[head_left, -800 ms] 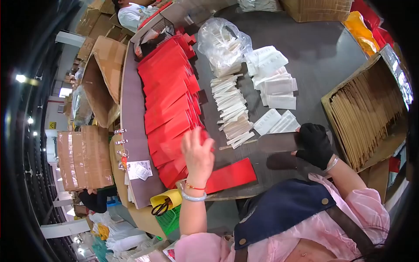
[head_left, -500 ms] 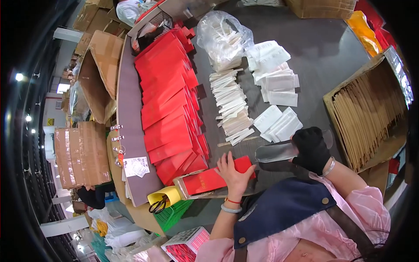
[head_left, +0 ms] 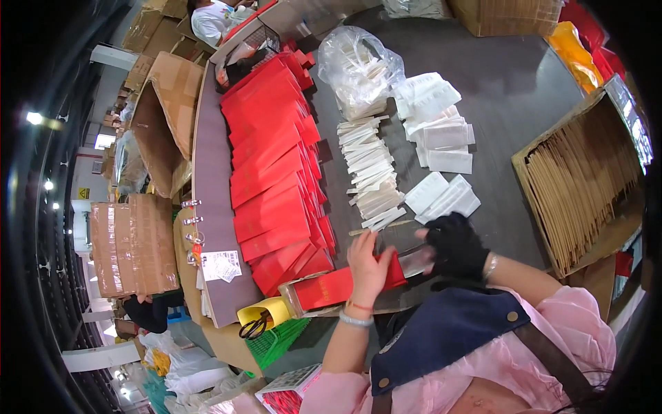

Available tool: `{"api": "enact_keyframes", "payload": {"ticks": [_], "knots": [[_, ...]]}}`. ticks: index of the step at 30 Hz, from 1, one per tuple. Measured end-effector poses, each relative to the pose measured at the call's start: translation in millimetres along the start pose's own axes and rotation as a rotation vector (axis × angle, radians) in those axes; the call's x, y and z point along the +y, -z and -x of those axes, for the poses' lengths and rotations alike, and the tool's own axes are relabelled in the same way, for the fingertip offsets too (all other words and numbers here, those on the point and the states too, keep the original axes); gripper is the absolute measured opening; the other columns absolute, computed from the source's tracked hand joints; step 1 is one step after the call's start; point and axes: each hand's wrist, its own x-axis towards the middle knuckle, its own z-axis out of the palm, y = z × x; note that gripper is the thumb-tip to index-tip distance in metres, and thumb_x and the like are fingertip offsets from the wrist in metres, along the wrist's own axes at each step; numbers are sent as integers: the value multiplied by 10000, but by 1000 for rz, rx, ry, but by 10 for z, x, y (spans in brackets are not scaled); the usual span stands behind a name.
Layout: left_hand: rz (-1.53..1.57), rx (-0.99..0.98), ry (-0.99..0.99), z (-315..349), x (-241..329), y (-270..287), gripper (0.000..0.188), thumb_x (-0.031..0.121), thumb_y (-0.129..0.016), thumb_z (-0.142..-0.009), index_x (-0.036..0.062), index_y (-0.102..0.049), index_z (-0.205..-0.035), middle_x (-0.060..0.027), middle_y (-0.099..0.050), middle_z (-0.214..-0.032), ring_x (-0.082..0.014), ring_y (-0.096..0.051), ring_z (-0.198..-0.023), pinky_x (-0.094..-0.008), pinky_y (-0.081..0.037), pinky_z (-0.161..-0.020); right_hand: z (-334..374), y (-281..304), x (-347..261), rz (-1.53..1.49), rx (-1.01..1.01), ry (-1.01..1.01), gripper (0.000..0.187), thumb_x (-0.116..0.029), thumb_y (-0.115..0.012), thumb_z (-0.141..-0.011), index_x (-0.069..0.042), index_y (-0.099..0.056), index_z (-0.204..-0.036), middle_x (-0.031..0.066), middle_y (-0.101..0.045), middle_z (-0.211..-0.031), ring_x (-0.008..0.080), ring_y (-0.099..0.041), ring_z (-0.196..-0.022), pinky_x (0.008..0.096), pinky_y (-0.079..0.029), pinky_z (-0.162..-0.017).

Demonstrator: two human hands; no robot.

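Observation:
My right hand (head_left: 458, 246), in a black glove with bare fingertips, grips a clear plastic piece (head_left: 415, 263), long with a rounded end. Its left end meets the right end of a red packet (head_left: 324, 288) at the front of the table; whether it has gone inside, I cannot tell. My left hand (head_left: 367, 268) lies over that packet, fingers stretched and thumb apart. Underneath the packet is a brown cardboard holder (head_left: 290, 298), its edge showing at the left. Beyond my hands lie white paper slips (head_left: 443, 198) and a row of narrow folded papers (head_left: 372, 169).
Overlapping red packets (head_left: 272, 179) cover the table's left side. A yellow holder with black scissors (head_left: 255, 323) sits at the front left edge. At right stands a carton of brown cardboard pieces (head_left: 572, 186). A clear bag of papers (head_left: 358, 65) lies farther back.
My right hand has moved left with the clear plastic piece, bringing it up to the red packet's end. My left hand's fingers have drawn closer together and shifted slightly.

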Motion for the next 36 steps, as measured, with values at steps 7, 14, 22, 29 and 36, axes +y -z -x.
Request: {"api": "enact_keyframes", "payload": {"ticks": [7, 14, 22, 29, 36], "knots": [[-169, 83, -174, -475, -195, -65, 94, 149, -740, -768, 113, -669, -817, -47, -629, -862, -280, -595, -851, -425, -436, -712, 1079, 1020, 969, 108, 575, -574, 446, -27, -729, -748, -40, -597, -1173, 109, -615, -1157, 273, -578, -1107, 368, -449, -970], [93, 13, -79, -590, 49, 14, 63, 129, -711, -785, 79, -676, -797, -94, -633, -841, -321, -607, -830, -424, -482, -744, 2657, 1406, 1887, 539, 449, -1043, 356, -191, -628, -908, 10, -586, -1199, 159, -626, -1189, 298, -587, -1135, 364, -463, -959], [-83, 105, -198, -767, 596, -529, 258, 172, -777, -732, 57, -619, -901, -113, -586, -826, -310, -573, -819, -416, -453, -732, 2444, 1420, 1757, 381, 332, -1100, 306, -148, -589, -847, -14, -609, -1121, 169, -626, -1119, 337, -600, -1059, 415, -474, -915], [29, 2, -204, -835, 479, -531, 293, 165, -792, -712, 56, -604, -909, -122, -569, -836, -320, -565, -802, -430, -453, -720, 2281, 1311, 1621, 400, 319, -1140, 412, -188, -599, -872, -18, -593, -1247, 186, -579, -1299, 342, -507, -1251, 395, -385, -1073], [126, -95, -152, -886, 580, -504, 223, 99, -762, -742, 21, -616, -890, -145, -588, -851, -321, -594, -786, -413, -480, -699, 2323, 1353, 1576, 289, 440, -1265, 364, -178, -551, -920, -15, -600, -1242, 181, -589, -1290, 347, -521, -1226, 406, -395, -1060]]}}
